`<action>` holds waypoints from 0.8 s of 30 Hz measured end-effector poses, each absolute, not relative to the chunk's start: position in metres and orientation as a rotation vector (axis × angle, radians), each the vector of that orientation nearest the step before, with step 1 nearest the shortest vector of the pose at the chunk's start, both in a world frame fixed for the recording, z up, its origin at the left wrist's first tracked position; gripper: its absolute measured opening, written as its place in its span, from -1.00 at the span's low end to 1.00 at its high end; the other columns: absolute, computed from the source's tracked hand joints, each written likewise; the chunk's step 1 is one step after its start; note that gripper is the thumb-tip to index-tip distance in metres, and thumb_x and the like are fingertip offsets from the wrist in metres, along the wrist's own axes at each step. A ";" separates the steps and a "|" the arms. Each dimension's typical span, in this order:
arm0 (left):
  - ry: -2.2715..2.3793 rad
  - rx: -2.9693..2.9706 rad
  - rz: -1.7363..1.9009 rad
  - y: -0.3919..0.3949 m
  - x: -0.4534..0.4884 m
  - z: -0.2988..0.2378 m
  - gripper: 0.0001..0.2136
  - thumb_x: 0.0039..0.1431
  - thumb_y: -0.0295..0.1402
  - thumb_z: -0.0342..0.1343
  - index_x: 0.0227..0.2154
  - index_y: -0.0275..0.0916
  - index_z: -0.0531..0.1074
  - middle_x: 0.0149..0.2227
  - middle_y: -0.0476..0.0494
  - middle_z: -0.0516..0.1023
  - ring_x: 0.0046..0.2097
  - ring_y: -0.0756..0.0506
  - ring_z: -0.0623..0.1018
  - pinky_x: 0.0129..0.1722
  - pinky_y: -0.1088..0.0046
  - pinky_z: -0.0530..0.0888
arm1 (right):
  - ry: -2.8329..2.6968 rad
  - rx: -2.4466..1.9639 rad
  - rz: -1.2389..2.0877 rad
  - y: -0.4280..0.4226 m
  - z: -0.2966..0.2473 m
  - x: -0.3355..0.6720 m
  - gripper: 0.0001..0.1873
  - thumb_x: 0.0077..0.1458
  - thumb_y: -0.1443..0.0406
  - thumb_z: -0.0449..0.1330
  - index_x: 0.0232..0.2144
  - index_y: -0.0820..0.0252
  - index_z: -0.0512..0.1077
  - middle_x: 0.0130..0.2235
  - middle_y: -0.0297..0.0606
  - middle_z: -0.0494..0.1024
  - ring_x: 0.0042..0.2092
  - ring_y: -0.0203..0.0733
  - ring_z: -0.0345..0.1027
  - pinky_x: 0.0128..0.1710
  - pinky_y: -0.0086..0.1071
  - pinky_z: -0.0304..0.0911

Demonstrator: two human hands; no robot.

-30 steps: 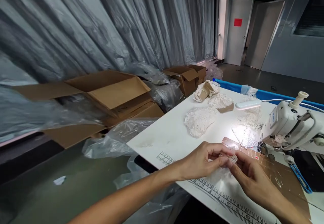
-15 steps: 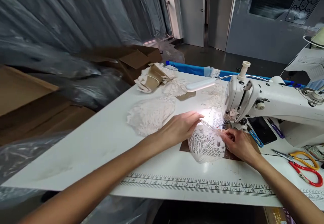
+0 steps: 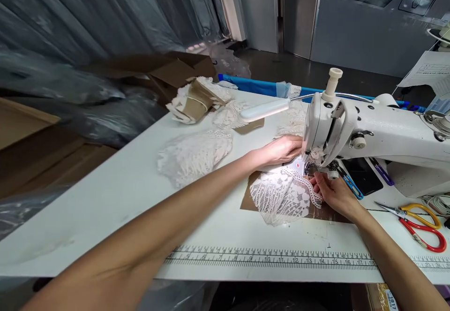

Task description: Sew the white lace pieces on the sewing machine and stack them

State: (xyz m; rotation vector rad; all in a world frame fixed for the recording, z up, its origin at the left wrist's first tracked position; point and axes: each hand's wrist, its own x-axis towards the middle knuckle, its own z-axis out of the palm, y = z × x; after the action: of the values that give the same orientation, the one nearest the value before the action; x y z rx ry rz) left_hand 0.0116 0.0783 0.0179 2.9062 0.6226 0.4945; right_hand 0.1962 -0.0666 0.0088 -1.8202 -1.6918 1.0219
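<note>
A white lace piece (image 3: 279, 198) with a scalloped trim along its upper edge lies flat in front of the needle area of the white sewing machine (image 3: 386, 125). My left hand (image 3: 285, 149) reaches behind the needle area, fingers curled together; the machine head partly covers the fingertips, so what they hold is hidden. Close to the presser foot (image 3: 310, 168), my right hand (image 3: 332, 193) has thumb and fingers pinched beside the trim's right end. Whatever is between those fingers is too small to make out. Under the lace is a brown sheet (image 3: 249, 201).
More lace (image 3: 197, 154) lies to the left, with a tied lace bundle (image 3: 197, 102) behind it. A lamp (image 3: 265, 110) hangs over the table. Scissors (image 3: 418, 222), blue snips (image 3: 351, 184) and a phone (image 3: 363, 175) lie right. A ruler strip (image 3: 267, 258) runs along the front edge.
My left hand has let go of the lace edge and moved right, behind the needle area. The lace now lies nearer me, its trim clear of the needle. My right hand stays near the presser foot.
</note>
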 end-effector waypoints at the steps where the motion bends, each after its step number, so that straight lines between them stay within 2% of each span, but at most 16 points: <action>1: 0.605 2.914 0.536 0.077 0.009 0.017 -0.79 0.26 -0.46 -0.09 -0.28 -0.27 0.47 -0.29 -0.15 0.54 -0.25 -0.07 0.52 -0.22 0.45 0.49 | -1.683 -1.818 1.044 -0.066 0.008 0.197 -0.54 0.33 0.04 -0.04 -0.43 0.14 0.47 -0.47 -0.28 0.54 -0.47 -0.21 0.40 -0.46 -0.42 0.22; 5: 0.511 2.948 0.748 0.051 -0.004 0.013 -0.73 0.34 -0.42 -0.14 -0.30 -0.31 0.48 -0.24 -0.23 0.56 -0.25 -0.08 0.53 -0.25 0.39 0.52 | -1.694 -1.850 1.049 -0.066 0.004 0.201 -0.57 0.30 0.05 0.01 -0.45 0.15 0.47 -0.46 -0.27 0.55 -0.48 -0.21 0.39 -0.49 -0.42 0.22; 7: 0.338 2.904 0.786 0.030 -0.010 0.010 -0.75 0.36 -0.38 -0.09 -0.28 -0.31 0.49 -0.25 -0.21 0.58 -0.30 -0.04 0.54 -0.33 0.44 0.52 | -1.724 -1.851 1.023 -0.066 0.003 0.201 -0.56 0.29 0.04 0.01 -0.46 0.15 0.47 -0.48 -0.27 0.54 -0.49 -0.20 0.38 -0.50 -0.43 0.20; 10: 0.125 2.932 0.680 0.003 -0.016 0.007 -0.78 0.35 -0.33 -0.03 -0.17 -0.31 0.48 -0.16 -0.25 0.58 -0.18 -0.11 0.56 -0.17 0.31 0.56 | -1.770 -1.848 0.919 -0.067 0.005 0.198 -0.57 0.28 0.02 0.02 -0.44 0.14 0.48 -0.54 -0.29 0.51 -0.50 -0.20 0.37 -0.53 -0.43 0.15; 14: 0.207 3.041 0.593 -0.002 -0.021 0.002 -0.73 0.37 -0.27 -0.02 -0.08 -0.34 0.45 -0.03 -0.35 0.54 -0.06 -0.19 0.54 -0.07 0.19 0.54 | -1.827 -1.840 0.772 -0.073 0.013 0.191 -0.71 0.20 0.09 0.12 -0.40 0.14 0.49 -0.55 -0.35 0.48 -0.53 -0.25 0.34 -0.54 -0.45 0.11; 16: 0.227 3.056 0.628 0.003 -0.023 0.000 -0.72 0.38 -0.23 -0.03 -0.07 -0.33 0.45 -0.01 -0.35 0.53 -0.02 -0.21 0.53 -0.03 0.14 0.52 | -1.830 -1.846 0.716 -0.080 0.016 0.187 -0.78 0.14 0.15 0.16 -0.32 0.15 0.51 -0.56 -0.38 0.47 -0.54 -0.26 0.32 -0.54 -0.44 0.12; 19: 0.266 3.072 0.761 0.003 -0.026 -0.002 -0.71 0.40 -0.23 -0.07 -0.09 -0.32 0.44 0.01 -0.33 0.52 0.03 -0.24 0.51 0.02 0.04 0.48 | -1.787 -1.865 0.667 -0.091 0.016 0.182 -0.78 0.08 0.19 0.20 -0.24 0.16 0.51 -0.55 -0.39 0.48 -0.54 -0.25 0.33 -0.51 -0.43 0.18; 21: 0.348 3.060 0.861 -0.003 -0.024 -0.002 -0.74 0.41 -0.26 -0.08 -0.08 -0.30 0.43 -0.01 -0.30 0.53 -0.02 -0.20 0.53 -0.01 0.07 0.50 | -1.771 -1.829 0.620 -0.098 0.012 0.179 -0.81 0.09 0.22 0.18 -0.25 0.15 0.51 -0.47 -0.34 0.53 -0.49 -0.23 0.38 -0.47 -0.41 0.24; 24: 0.389 3.019 0.982 -0.016 -0.019 -0.001 -0.80 0.41 -0.39 -0.09 -0.11 -0.34 0.41 -0.12 -0.28 0.56 -0.15 -0.13 0.54 -0.15 0.25 0.53 | -1.820 -1.716 0.510 -0.103 0.004 0.175 -0.83 0.14 0.29 0.13 -0.28 0.13 0.52 -0.35 -0.28 0.59 -0.39 -0.20 0.45 -0.37 -0.38 0.31</action>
State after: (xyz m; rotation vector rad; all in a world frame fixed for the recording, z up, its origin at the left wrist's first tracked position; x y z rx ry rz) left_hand -0.0195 -0.0161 -0.0007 3.0193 0.3892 0.9821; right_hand 0.1751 -0.1034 0.0042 -1.7161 -1.8197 0.5101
